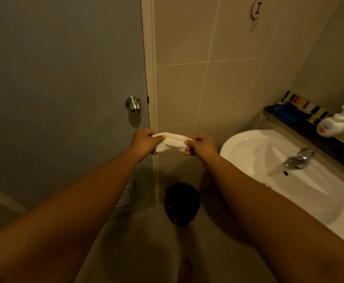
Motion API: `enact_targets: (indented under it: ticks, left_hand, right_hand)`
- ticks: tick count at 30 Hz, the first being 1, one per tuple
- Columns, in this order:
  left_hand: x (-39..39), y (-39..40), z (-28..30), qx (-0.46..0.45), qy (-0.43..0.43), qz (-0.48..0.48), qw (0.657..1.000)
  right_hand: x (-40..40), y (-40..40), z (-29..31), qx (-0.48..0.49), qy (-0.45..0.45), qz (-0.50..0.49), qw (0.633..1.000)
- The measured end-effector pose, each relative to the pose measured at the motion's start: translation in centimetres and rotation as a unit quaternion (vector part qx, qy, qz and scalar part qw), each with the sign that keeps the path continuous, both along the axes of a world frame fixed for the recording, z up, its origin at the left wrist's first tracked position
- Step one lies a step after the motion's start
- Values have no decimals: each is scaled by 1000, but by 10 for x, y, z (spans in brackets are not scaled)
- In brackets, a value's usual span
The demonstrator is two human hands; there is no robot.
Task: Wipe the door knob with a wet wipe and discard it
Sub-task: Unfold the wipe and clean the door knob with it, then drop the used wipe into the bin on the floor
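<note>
Dim bathroom: both hands' grips pinch wet wipe [172, 142], fingertips hidden behind knuckles.

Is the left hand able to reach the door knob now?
Probably yes. The left hand holds one end of the wipe just below the door knob, and nothing stands between them; the right hand holds the other end.

Door knob [133, 105] far left on the door [61, 78]. Sink [269, 160] right, bin [182, 203] near, between them. Wipe [170, 142] below the knob.
</note>
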State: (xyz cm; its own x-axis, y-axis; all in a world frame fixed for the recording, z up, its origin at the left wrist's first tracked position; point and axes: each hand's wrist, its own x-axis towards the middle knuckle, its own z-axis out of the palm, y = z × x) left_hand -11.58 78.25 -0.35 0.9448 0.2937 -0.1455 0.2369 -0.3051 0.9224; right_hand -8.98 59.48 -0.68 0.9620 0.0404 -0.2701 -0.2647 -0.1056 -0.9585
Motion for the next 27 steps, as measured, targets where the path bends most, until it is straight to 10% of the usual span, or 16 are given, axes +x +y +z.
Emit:
enact_targets:
  ticks: [12,27]
  left_hand:
    - [76,-50,-103,22,102,-32,994]
    - [181,-67,-354,63,254,-49,964]
  right_hand:
    - [53,-40,-109,-83,85,-56,991]
    - [152,-40,-385,-162,203,-76,963]
